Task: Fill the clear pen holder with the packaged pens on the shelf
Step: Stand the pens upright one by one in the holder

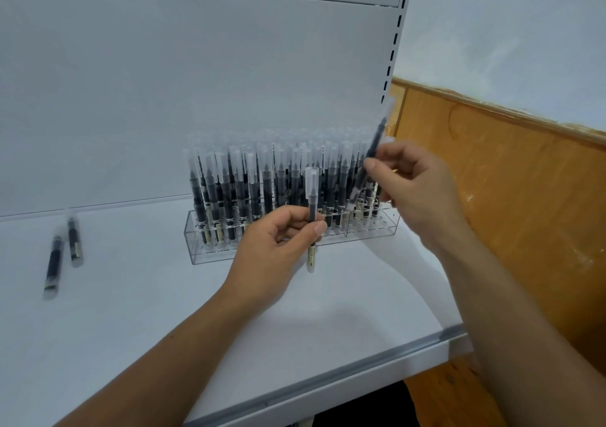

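The clear pen holder (pixel 210 256) stands on the white shelf against the back panel, packed with several upright packaged pens (pixel 269 184). My left hand (pixel 278 249) pinches one packaged pen (pixel 312 197) upright, just in front of the holder. My right hand (pixel 416 180) holds another packaged pen (pixel 373 151), tilted and blurred, above the holder's right end. Two loose packaged pens (pixel 62 253) lie on the shelf at the far left.
The white shelf (pixel 131 328) has a grey front edge (pixel 328 380) near me. A slotted upright (pixel 396 29) marks the shelf's right side. Beyond it runs a wooden wall panel (pixel 508 180).
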